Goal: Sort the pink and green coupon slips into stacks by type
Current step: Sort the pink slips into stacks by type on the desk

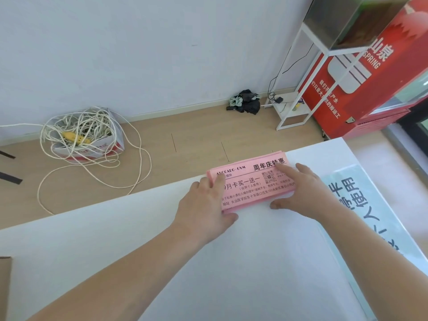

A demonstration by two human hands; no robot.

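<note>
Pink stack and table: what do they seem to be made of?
Pink stack: thin matte paper slips, judging by the black print and the layered edges. Table: smooth white top with a faint sheen, perhaps laminate or painted board; the picture leaves it open.

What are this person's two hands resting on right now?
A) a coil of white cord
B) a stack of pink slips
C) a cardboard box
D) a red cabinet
B: the left hand and the right hand each touch one end of the stack of pink slips, which lies near the far edge of the white table.
</note>
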